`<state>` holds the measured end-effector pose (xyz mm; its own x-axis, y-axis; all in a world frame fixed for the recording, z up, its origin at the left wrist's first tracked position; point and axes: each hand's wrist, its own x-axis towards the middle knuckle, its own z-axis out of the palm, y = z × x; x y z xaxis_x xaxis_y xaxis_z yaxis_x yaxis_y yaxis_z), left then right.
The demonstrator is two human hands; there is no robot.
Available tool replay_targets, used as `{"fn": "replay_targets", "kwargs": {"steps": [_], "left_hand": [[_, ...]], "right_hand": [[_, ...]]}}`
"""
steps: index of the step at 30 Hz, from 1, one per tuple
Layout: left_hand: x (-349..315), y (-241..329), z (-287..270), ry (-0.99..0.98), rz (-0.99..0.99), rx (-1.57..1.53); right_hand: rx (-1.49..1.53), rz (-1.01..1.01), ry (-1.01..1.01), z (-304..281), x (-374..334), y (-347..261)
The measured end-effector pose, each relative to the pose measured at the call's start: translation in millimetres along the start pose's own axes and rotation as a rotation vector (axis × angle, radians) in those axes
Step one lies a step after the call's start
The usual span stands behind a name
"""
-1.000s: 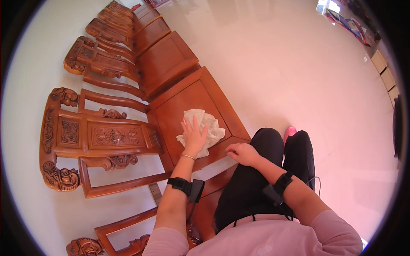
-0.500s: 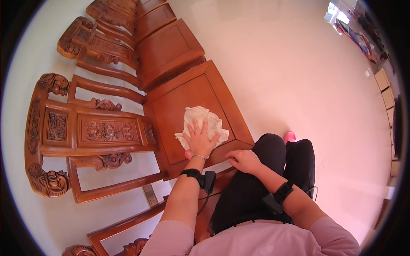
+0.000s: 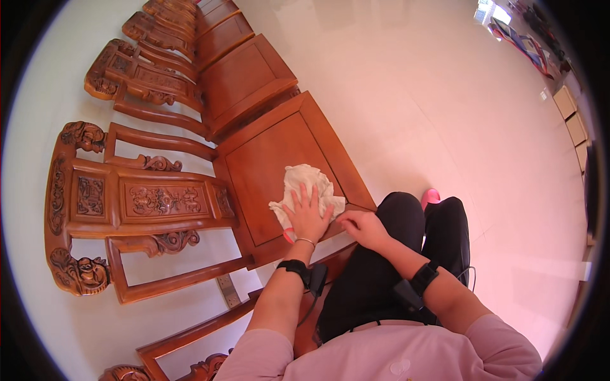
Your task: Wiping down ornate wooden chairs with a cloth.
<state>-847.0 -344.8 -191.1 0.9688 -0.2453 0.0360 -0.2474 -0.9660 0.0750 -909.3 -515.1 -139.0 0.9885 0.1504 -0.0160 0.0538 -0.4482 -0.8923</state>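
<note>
A crumpled off-white cloth (image 3: 307, 189) lies on the flat reddish-brown wooden seat (image 3: 273, 159) of a carved armchair, toward the seat's front edge. The left hand (image 3: 307, 217) presses flat on the cloth's near part, fingers (image 3: 309, 195) spread and straight, gripping nothing. Just beside it, the right hand (image 3: 362, 227) rests on the seat's front rim, fingers loosely curled over the edge. The chair's carved wooden backrest (image 3: 143, 200) stands at the left, against a white wall, and more matching wooden chairs (image 3: 241, 76) line up beyond on the pale tiled floor (image 3: 445, 114).
</note>
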Motion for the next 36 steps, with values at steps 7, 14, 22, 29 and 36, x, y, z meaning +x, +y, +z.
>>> {"fn": "replay_targets", "kwargs": {"steps": [7,14,22,29,36], "left_hand": [[-30,25,0,-0.002,0.118,-0.035],[-37,28,4,0.019,0.263,-0.054],[5,50,2,-0.024,0.341,-0.079],[63,48,13,0.003,0.353,-0.125],[128,38,11,0.048,0.365,-0.141]], "right_hand": [[0.353,0.166,0.213,-1,1,5],[0.367,0.175,0.214,-1,-1,5],[0.375,0.191,0.276,1,1,18],[0.568,0.289,0.248,1,3,12],[0.617,0.357,0.199,-2,10,11]]}}
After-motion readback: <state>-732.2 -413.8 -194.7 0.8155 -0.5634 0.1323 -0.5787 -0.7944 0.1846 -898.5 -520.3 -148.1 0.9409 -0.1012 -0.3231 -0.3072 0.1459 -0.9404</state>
